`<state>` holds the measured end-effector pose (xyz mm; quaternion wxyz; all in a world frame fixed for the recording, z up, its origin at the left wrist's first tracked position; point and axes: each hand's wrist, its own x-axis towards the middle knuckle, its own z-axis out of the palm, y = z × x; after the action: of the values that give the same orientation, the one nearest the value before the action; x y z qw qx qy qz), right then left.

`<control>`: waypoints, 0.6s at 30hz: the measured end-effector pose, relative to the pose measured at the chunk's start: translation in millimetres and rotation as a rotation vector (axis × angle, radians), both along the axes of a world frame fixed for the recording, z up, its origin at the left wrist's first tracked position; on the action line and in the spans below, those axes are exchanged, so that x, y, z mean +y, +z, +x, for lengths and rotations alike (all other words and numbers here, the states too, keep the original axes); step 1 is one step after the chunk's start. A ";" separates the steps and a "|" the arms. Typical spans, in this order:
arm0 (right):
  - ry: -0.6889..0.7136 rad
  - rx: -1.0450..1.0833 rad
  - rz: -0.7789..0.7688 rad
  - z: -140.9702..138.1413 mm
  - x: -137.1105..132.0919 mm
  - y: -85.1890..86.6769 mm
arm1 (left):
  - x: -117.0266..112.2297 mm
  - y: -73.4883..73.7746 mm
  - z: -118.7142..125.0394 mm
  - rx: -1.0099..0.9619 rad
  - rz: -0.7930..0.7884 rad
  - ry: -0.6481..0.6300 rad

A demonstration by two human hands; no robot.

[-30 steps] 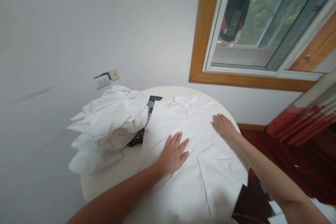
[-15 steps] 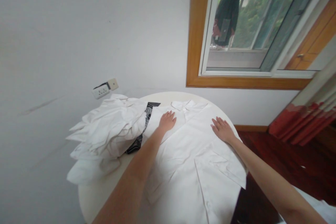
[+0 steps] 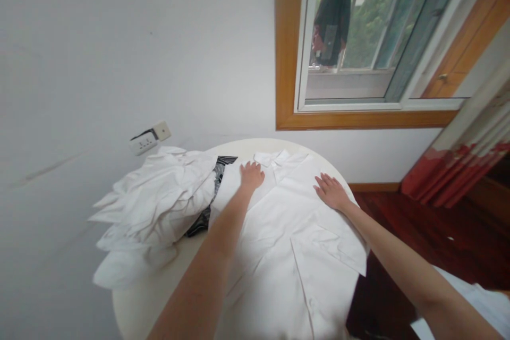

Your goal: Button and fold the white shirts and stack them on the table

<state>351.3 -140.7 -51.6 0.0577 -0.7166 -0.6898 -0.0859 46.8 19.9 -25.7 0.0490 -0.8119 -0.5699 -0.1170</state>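
A white short-sleeved shirt lies spread over a round white table, its collar at the far edge and its buttoned front facing up. My left hand rests on the shirt's left shoulder area, fingers stretched forward and holding nothing. Flat on the opposite shoulder lies my right hand, its fingers spread. Some creases run across the chest and the right sleeve. The shirt's lower end runs out of view toward me.
Left of the shirt is a heap of crumpled white garments, with a black-and-white patterned cloth beside it. A wall socket sits behind the heap. A wood-framed window and a red-and-cream curtain are at the right.
The view has shifted a little, so everything sits slightly further left. My left hand has slid a bit toward the collar side, its fingers more bent. The right hand stays on the shirt.
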 end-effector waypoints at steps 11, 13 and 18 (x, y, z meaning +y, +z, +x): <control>-0.011 -0.003 0.011 -2.0 1.8 1.1 | 22.8 1.6 -13.1 -0.044 -0.146 0.067; -0.010 -0.007 0.011 -2.9 1.5 2.1 | 18.0 5.0 -10.8 -0.032 -0.108 0.068; -0.002 0.022 0.023 -3.9 -1.0 8.6 | -11.3 11.7 -11.1 -0.039 0.020 0.013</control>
<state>347.4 -141.7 -43.0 0.0735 -0.7175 -0.6873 -0.0861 35.7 8.6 -14.0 0.0466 -0.8051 -0.5749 -0.1381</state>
